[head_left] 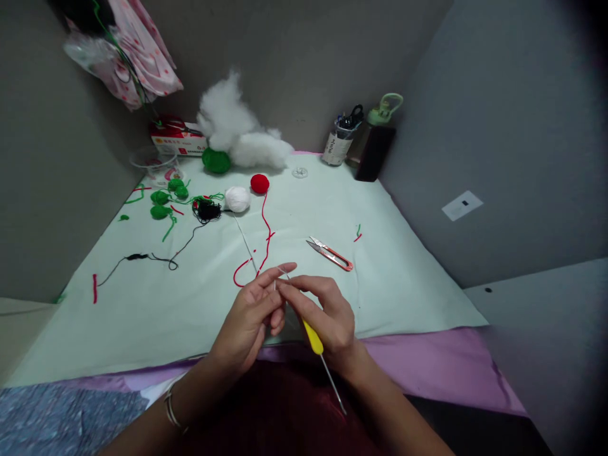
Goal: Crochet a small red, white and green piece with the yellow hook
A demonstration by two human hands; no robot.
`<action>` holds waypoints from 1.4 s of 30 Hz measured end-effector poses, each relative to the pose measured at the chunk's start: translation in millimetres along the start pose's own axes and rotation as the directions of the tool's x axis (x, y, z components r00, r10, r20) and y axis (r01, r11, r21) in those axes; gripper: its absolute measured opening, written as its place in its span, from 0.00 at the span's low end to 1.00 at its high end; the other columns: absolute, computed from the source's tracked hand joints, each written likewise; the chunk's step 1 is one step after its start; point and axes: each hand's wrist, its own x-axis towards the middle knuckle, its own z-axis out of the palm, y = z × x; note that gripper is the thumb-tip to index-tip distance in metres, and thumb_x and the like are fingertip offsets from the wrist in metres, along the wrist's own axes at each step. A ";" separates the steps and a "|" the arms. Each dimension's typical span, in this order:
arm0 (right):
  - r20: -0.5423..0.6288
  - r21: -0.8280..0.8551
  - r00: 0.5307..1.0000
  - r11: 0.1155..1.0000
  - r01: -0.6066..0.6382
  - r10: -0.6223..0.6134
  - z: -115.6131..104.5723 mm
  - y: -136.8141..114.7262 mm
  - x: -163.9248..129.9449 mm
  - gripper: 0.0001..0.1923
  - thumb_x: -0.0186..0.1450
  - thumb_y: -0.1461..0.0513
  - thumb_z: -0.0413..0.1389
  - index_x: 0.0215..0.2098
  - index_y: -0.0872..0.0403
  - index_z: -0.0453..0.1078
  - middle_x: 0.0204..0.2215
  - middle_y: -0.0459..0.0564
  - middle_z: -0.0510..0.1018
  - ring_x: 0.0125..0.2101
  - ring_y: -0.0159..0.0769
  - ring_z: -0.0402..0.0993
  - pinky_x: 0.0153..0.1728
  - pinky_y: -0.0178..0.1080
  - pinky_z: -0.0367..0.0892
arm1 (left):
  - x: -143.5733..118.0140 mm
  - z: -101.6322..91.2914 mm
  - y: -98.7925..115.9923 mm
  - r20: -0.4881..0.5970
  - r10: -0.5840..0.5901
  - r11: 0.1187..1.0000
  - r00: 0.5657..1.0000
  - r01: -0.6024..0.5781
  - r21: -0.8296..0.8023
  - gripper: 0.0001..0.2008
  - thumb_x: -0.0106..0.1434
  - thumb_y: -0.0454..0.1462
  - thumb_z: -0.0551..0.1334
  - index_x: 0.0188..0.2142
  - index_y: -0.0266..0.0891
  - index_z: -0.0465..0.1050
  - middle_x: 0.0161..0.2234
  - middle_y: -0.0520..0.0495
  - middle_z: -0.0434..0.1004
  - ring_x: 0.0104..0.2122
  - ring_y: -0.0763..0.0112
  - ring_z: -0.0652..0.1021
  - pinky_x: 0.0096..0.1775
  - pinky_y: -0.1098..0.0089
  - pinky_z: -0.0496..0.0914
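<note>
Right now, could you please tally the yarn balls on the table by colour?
White ball: 1
Red ball: 1
Green ball: 1
Total: 3
The smaller green crocheted pieces are left out.

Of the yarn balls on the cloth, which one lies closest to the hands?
The white yarn ball, left of the red ball; the green ball sits farther back by the stuffing.

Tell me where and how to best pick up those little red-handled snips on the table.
Grip the snips by the red looped handle at the right end, coming from above. They lie flat, blades pointing left and slightly open, so the handle end is the safer, wider hold.
</note>
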 end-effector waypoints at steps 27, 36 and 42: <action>0.091 0.714 0.833 0.547 -0.437 0.546 -2.7 7.6 0.2 0.09 0.75 0.58 0.57 0.41 0.49 0.79 0.36 0.48 0.82 0.32 0.32 0.78 0.35 0.37 0.74 | -3.9 -0.3 5.9 0.054 -0.034 0.999 0.998 0.034 0.004 0.25 0.61 0.35 0.73 0.58 0.39 0.77 0.25 0.57 0.70 0.19 0.82 0.65 0.21 0.79 0.64; 0.237 0.854 0.768 0.250 -0.457 0.596 -5.4 9.9 6.0 0.10 0.72 0.56 0.60 0.35 0.50 0.79 0.28 0.44 0.77 0.25 0.28 0.72 0.27 0.32 0.69 | -3.0 -0.2 8.0 0.116 -0.123 0.988 0.986 0.132 -0.076 0.14 0.59 0.33 0.73 0.46 0.36 0.83 0.28 0.53 0.71 0.16 0.89 0.56 0.18 0.82 0.53; 0.112 0.698 0.837 0.558 -0.450 0.535 1.2 9.7 -0.5 0.08 0.73 0.58 0.59 0.41 0.49 0.81 0.35 0.48 0.81 0.31 0.32 0.75 0.34 0.36 0.71 | -3.8 3.4 1.9 0.059 0.002 0.999 0.998 -0.005 0.041 0.14 0.60 0.35 0.74 0.47 0.39 0.82 0.25 0.56 0.69 0.19 0.85 0.62 0.21 0.81 0.60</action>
